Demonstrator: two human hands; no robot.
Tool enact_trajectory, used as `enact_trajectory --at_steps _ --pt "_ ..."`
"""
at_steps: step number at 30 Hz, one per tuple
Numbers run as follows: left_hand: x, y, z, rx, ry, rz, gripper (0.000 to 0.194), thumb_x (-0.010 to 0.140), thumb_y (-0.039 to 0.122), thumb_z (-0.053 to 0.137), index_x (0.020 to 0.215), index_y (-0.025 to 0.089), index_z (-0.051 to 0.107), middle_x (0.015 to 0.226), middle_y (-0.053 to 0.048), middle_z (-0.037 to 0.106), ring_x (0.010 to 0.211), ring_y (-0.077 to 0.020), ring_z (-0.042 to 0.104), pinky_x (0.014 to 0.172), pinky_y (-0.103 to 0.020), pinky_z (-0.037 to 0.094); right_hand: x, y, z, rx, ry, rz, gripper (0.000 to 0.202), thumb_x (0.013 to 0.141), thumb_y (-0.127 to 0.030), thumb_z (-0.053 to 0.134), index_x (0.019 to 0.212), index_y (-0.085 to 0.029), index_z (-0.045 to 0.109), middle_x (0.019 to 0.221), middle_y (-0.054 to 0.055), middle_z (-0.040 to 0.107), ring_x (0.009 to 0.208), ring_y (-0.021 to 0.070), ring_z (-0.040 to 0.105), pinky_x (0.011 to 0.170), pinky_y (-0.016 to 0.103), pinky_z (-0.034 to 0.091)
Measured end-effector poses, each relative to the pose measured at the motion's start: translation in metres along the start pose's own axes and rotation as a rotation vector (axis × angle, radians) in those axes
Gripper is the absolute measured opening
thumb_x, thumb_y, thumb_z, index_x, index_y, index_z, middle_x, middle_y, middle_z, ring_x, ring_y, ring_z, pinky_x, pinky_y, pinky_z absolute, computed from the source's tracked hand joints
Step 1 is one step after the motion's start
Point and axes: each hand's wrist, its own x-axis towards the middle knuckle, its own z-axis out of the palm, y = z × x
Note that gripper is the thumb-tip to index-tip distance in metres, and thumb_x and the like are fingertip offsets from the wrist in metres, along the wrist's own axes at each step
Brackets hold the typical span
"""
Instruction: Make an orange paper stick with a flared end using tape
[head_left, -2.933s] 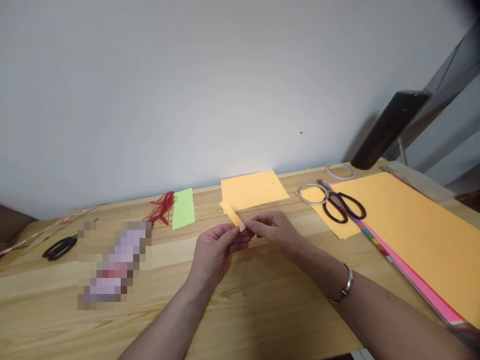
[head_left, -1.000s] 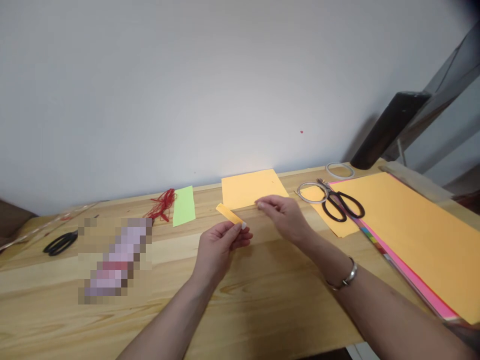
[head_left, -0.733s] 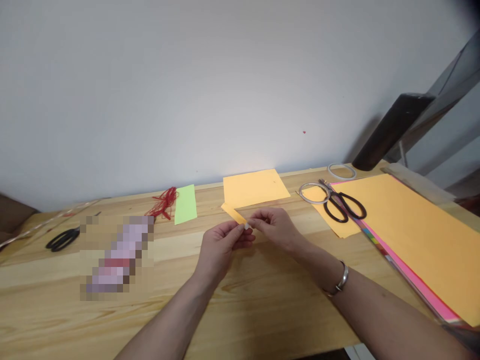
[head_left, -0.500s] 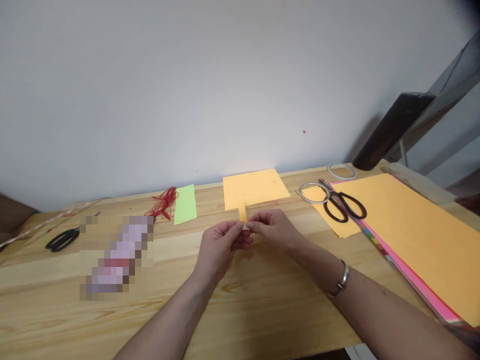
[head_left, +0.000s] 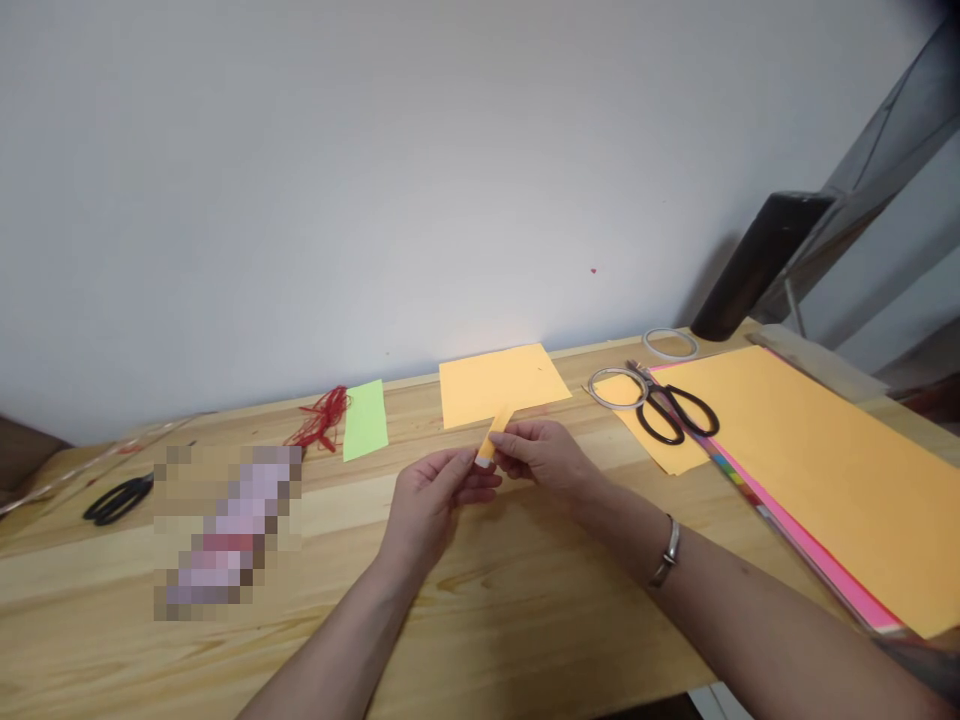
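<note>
Between my two hands, above the wooden table (head_left: 337,560), is a small strip of orange paper (head_left: 496,436) with a whitish lower end. My right hand (head_left: 541,458) pinches the strip between thumb and finger from the right. My left hand (head_left: 435,492) is closed at the strip's lower left edge, thumb and forefinger pressed together by the whitish end. Behind the hands lies a flat orange sheet of paper (head_left: 502,382); the strip's upper end overlaps it in view. A light green paper (head_left: 365,420) lies to the left, beside a tangle of red string (head_left: 324,415).
On the right are scissors with dark handles (head_left: 679,413), a tape roll (head_left: 617,388), another tape roll (head_left: 670,344) and a stack of large coloured paper (head_left: 825,470). A black cylinder (head_left: 759,265) leans by the wall. More scissors (head_left: 120,498) and a blurred-out object (head_left: 240,520) lie left.
The strip has turned from upright to a rightward tilt, and more of it shows. My right fingers have shifted up along it. The whole view has moved slightly.
</note>
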Motion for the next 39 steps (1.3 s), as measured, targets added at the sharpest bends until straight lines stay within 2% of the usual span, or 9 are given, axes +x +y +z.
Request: enact_trajectory --at_steps 4,9,21,25,27,29,32,35,39 --pt "0.000 0.001 0.002 -0.011 -0.002 -0.010 0.025 0.068 0.031 0.074 0.081 0.010 0.072 0.075 -0.010 0.073 0.067 -0.0174 0.068 0.062 -0.027 0.054 0.000 0.002 0.000 0.095 0.072 0.024 0.032 0.062 -0.042 0.073 0.058 -0.014 0.059 0.057 -0.002 0.055 0.053 0.0073 0.046 0.054 0.024 0.033" --pt "0.001 0.001 0.004 -0.022 0.041 -0.016 0.025 0.063 0.030 0.077 0.076 0.009 0.072 0.068 -0.009 0.072 0.061 -0.0156 0.066 0.058 -0.025 0.053 0.000 0.003 0.002 0.138 0.045 0.065 0.034 0.060 -0.043 0.075 0.064 -0.012 0.061 0.063 0.001 0.061 0.057 0.0088 0.051 0.058 0.024 0.038" --pt "-0.001 -0.001 0.001 -0.043 -0.052 -0.038 0.025 0.071 0.035 0.071 0.075 0.010 0.072 0.072 -0.010 0.072 0.061 -0.0163 0.066 0.056 -0.025 0.052 -0.001 0.001 0.002 0.044 0.027 0.016 0.031 0.064 -0.042 0.072 0.058 -0.013 0.059 0.055 -0.003 0.054 0.051 0.0064 0.044 0.053 0.022 0.033" --pt "-0.001 -0.002 0.001 -0.006 -0.044 -0.053 0.020 0.069 0.031 0.072 0.071 0.011 0.070 0.064 -0.007 0.070 0.053 -0.0141 0.063 0.051 -0.023 0.048 -0.002 -0.003 0.003 -0.058 -0.016 -0.009 0.032 0.067 -0.042 0.068 0.055 -0.014 0.056 0.049 -0.005 0.048 0.049 0.0068 0.041 0.051 0.023 0.031" --pt "-0.001 -0.002 0.001 0.007 -0.012 -0.040 0.019 0.068 0.030 0.073 0.069 0.011 0.070 0.062 -0.006 0.069 0.050 -0.0124 0.061 0.049 -0.022 0.047 -0.002 -0.004 0.004 -0.168 0.032 -0.050 0.032 0.071 -0.042 0.065 0.056 -0.015 0.057 0.050 -0.004 0.049 0.050 0.0081 0.043 0.052 0.024 0.033" --pt "-0.001 -0.002 0.002 0.017 0.042 -0.017 0.019 0.067 0.030 0.073 0.067 0.011 0.069 0.060 -0.005 0.068 0.049 -0.0109 0.059 0.049 -0.022 0.046 -0.004 -0.003 0.005 -0.326 0.169 -0.174 0.026 0.073 -0.039 0.064 0.063 -0.016 0.060 0.057 -0.002 0.055 0.055 0.0106 0.048 0.055 0.025 0.037" --pt "-0.001 -0.001 0.002 0.034 0.118 0.024 0.020 0.066 0.031 0.073 0.066 0.012 0.069 0.061 -0.005 0.068 0.050 -0.0100 0.057 0.050 -0.021 0.045 -0.009 0.002 0.006 -0.668 0.326 -0.587 0.012 0.079 -0.029 0.062 0.076 -0.018 0.063 0.074 0.003 0.064 0.072 0.0155 0.054 0.068 0.029 0.042" --pt "-0.002 -0.001 0.002 0.071 0.133 0.051 0.021 0.066 0.032 0.073 0.067 0.012 0.070 0.061 -0.005 0.067 0.051 -0.0101 0.057 0.051 -0.022 0.045 -0.014 0.006 0.007 -0.996 0.263 -0.954 0.014 0.086 -0.021 0.053 0.078 -0.018 0.064 0.083 0.005 0.066 0.081 0.0169 0.054 0.076 0.031 0.041" --pt "-0.001 -0.002 0.002 0.103 0.114 0.062 0.022 0.067 0.033 0.072 0.069 0.012 0.071 0.062 -0.006 0.068 0.052 -0.0104 0.057 0.053 -0.022 0.046 -0.016 0.010 0.007 -1.249 0.240 -1.053 0.016 0.088 -0.017 0.050 0.077 -0.018 0.063 0.082 0.004 0.067 0.080 0.0163 0.053 0.074 0.031 0.038"
